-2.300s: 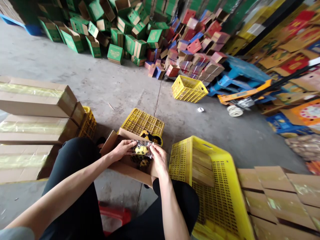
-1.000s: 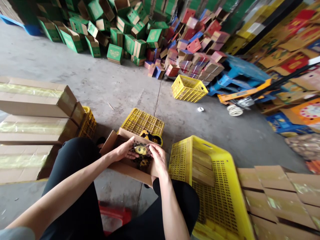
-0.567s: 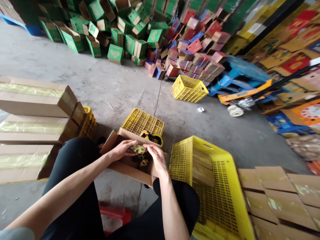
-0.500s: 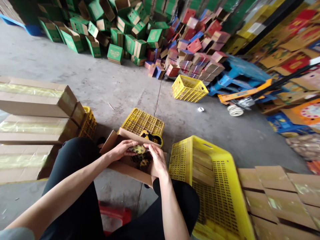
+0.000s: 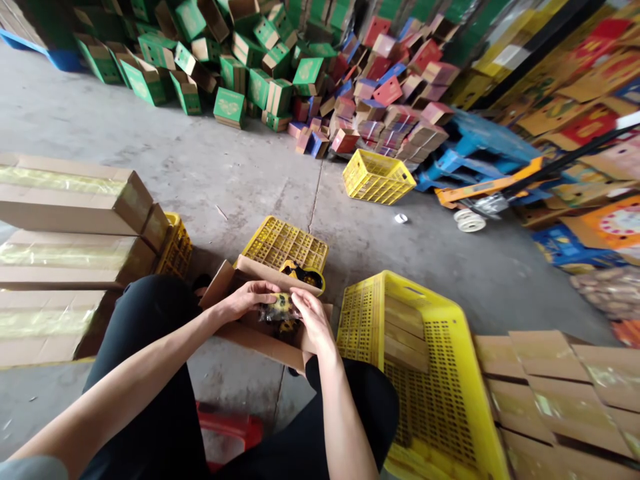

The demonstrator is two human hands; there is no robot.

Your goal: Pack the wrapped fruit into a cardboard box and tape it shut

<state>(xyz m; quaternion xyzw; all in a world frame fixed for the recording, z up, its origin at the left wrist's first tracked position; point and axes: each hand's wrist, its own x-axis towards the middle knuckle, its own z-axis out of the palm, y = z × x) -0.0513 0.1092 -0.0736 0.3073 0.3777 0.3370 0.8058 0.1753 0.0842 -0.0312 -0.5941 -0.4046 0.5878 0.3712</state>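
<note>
My left hand [image 5: 244, 299] and my right hand [image 5: 314, 321] both grip a small yellow and black item in a clear plastic bag [image 5: 281, 309]. They hold it low inside an open cardboard box [image 5: 250, 337] that rests on my lap. More yellow and black items lie under it in the box. A yellow and black tape dispenser [image 5: 303, 275] sits just behind the box, on an upturned yellow crate [image 5: 284, 242].
A large yellow crate [image 5: 429, 373] holding flat cardboard stands to my right. Flattened cartons [image 5: 565, 393] lie further right. Taped brown boxes [image 5: 70, 220] are stacked at left. Green boxes [image 5: 230, 73], red boxes [image 5: 395, 100], another yellow crate [image 5: 378, 177] and a pallet jack [image 5: 490, 193] lie across the concrete floor.
Both hands have lowered the bagged item deeper into the cardboard box. The item sat higher and showed more of its yellow face before.
</note>
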